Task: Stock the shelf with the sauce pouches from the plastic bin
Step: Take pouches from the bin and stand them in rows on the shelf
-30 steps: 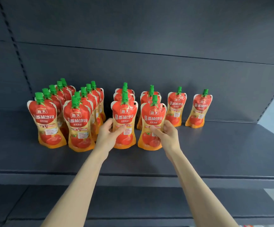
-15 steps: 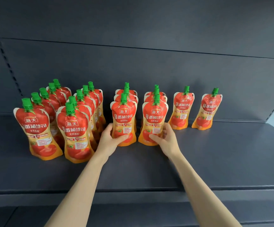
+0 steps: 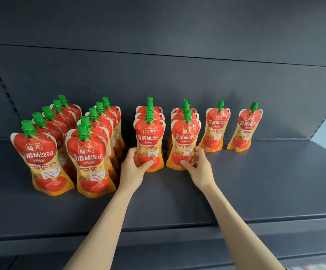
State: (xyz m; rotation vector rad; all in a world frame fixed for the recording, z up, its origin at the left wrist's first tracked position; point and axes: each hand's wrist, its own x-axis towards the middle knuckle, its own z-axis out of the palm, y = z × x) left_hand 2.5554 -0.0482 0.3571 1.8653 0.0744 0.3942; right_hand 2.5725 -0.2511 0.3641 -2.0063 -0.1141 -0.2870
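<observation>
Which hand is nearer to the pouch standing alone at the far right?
Right. The right hand is left of the far-right pouch; the left hand is farther left.

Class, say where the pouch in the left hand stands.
In the head view, the left-hand pouch stands upright on the shelf, fronting the third row from the left, beside the right-hand pouch.

Eighteen sauce pouches (image 3: pixel 149 141) can be counted on the one shelf (image 3: pixel 255 182), all the same red-and-orange kind with green caps. Six files are made out: five pouches in the file at 10 o'clock (image 3: pixel 41 158), five more in the file at 11 o'clock (image 3: pixel 91 162), three in each of the two files at 12 o'clock, and then one lone pouch at 1 o'clock (image 3: pixel 215 129) and another at 2 o'clock (image 3: pixel 246 129). Two hands are seen, the left hand (image 3: pixel 132 168) and the right hand (image 3: pixel 199 166), with one pouch gripped by each.
</observation>
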